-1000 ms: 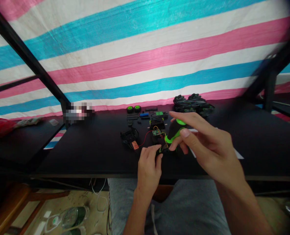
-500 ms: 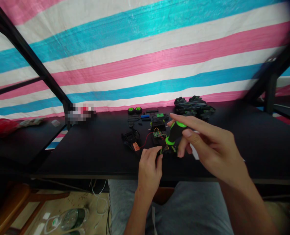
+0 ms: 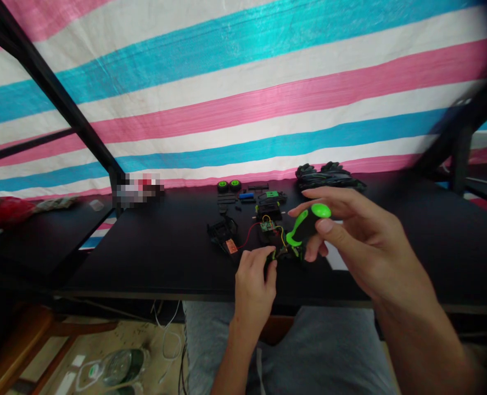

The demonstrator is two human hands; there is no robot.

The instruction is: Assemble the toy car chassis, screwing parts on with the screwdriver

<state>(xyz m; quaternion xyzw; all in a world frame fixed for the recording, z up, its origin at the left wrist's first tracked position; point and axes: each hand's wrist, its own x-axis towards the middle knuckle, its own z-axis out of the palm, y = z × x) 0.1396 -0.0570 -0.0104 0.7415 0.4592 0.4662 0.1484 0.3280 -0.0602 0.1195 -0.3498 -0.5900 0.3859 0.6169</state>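
Note:
My right hand (image 3: 358, 241) pinches a screwdriver with a black and green handle (image 3: 307, 224), tip pointing down at a small black and green part (image 3: 285, 252) on the black table (image 3: 152, 258). My left hand (image 3: 253, 282) is curled at the table's near edge, fingertips gripping that part. Yellow and red wires run from it to a small green circuit board (image 3: 266, 225) and an orange piece (image 3: 230, 247) by a black housing (image 3: 220, 230).
Further back lie two green wheels (image 3: 228, 185), a blue piece (image 3: 246, 195), small black parts and a black toy chassis (image 3: 329, 175). White paper (image 3: 336, 262) lies under my right hand. A striped tarp hangs behind. Plastic bottles (image 3: 111, 370) lie on the floor.
My right hand has drawn closer and tilted the screwdriver, so its green end cap now points up and right. The left hand stays on the small part.

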